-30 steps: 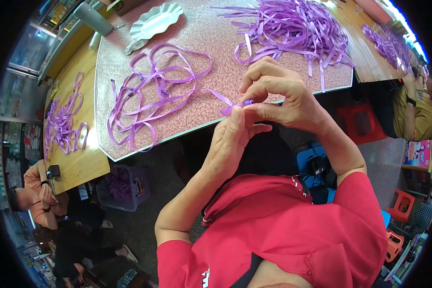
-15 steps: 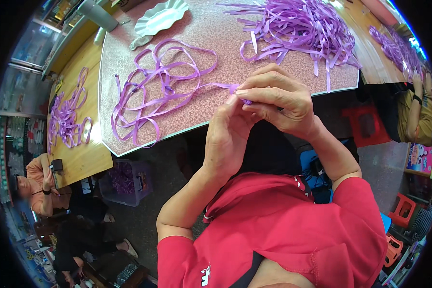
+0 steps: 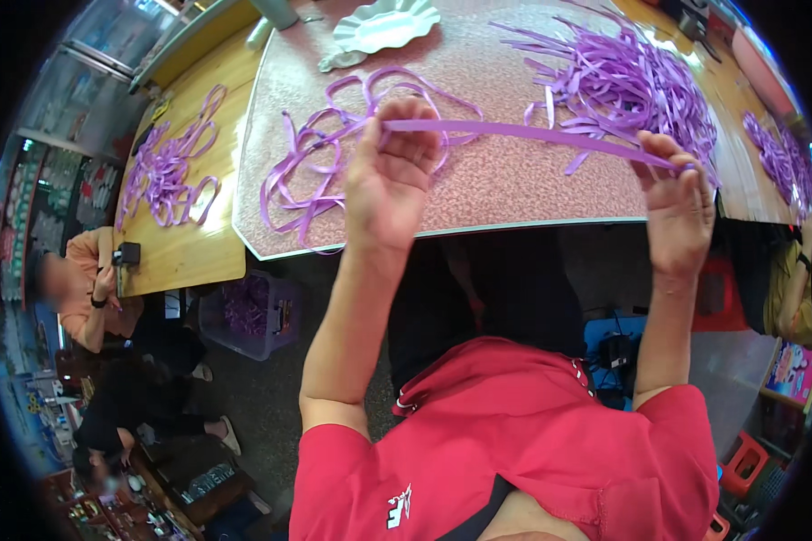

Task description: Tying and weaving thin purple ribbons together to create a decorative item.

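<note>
A length of purple ribbon [image 3: 523, 133] stretches between my two hands above the table's near edge. My left hand [image 3: 392, 185] is closed on one part of it, thumb against the curled fingers. At the other side, my right hand [image 3: 678, 212] pinches the ribbon between thumb and fingertips, with a small dark purple knot or bead at the tips. Loose loops of purple ribbon [image 3: 281, 173] lie on the pink patterned table [image 3: 496, 194] beyond my left hand. Behind my right hand is a thick heap of cut purple ribbons [image 3: 636, 86].
A pale scalloped dish [image 3: 383, 27] stands at the back of the table. More ribbon [image 3: 167, 176] lies on a wooden table [image 3: 203, 257] at left, above a plastic bin [image 3: 275, 338]. People sit at left and far right; a red stool [image 3: 720, 302] is at right.
My hands have moved from close together to wide apart, the right one going right, drawing the ribbon out between them. The view has shifted, so the table sits further right.
</note>
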Action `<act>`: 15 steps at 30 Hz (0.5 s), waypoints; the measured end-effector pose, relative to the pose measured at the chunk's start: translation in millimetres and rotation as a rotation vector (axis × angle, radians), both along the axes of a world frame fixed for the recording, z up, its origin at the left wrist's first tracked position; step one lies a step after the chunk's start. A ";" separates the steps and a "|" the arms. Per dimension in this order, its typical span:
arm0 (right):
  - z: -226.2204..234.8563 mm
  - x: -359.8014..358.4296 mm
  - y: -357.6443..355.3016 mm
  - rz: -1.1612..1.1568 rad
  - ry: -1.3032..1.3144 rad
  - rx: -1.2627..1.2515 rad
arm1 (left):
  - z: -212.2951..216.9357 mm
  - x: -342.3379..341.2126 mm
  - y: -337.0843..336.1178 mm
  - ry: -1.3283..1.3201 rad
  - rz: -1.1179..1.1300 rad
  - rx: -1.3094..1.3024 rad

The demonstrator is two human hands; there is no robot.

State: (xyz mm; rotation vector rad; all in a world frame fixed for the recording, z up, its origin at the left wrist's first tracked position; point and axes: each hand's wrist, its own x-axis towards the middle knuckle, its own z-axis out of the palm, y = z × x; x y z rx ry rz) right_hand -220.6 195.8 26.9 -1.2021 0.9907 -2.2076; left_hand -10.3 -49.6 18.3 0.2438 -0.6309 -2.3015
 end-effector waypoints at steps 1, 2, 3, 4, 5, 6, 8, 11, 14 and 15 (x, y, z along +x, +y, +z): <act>-1.2 -14.0 8.1 0.021 -0.019 -0.007 | -2.6 6.3 -17.2 -0.012 0.067 0.014; -1.5 -26.9 18.8 0.021 -0.114 -0.023 | -3.6 11.3 -32.7 -0.022 0.127 0.031; -4.4 -41.0 29.2 0.025 -0.112 -0.027 | -4.9 16.1 -46.7 -0.020 0.130 0.027; -9.1 -55.3 37.7 0.018 -0.224 -0.053 | -6.0 23.2 -60.2 -0.039 0.190 0.024; -13.1 -70.2 47.4 0.008 -0.333 -0.078 | -6.6 28.9 -71.6 -0.055 0.247 0.023; -19.0 -86.4 56.7 0.024 -0.335 -0.083 | -4.1 37.6 -80.3 -0.055 0.262 0.015; -34.6 -116.3 77.4 -0.046 -0.531 -0.118 | -4.1 48.6 -94.2 -0.122 0.395 0.022; -44.1 -137.3 100.5 -0.366 -0.647 -0.102 | -8.1 53.7 -111.3 -0.154 0.467 -0.004; -49.4 -135.4 95.1 -0.420 -0.698 -0.063 | -10.9 58.0 -104.1 -0.191 0.460 -0.065; -49.6 -132.1 90.8 -0.453 -0.733 -0.054 | -12.3 58.8 -98.6 -0.212 0.453 -0.093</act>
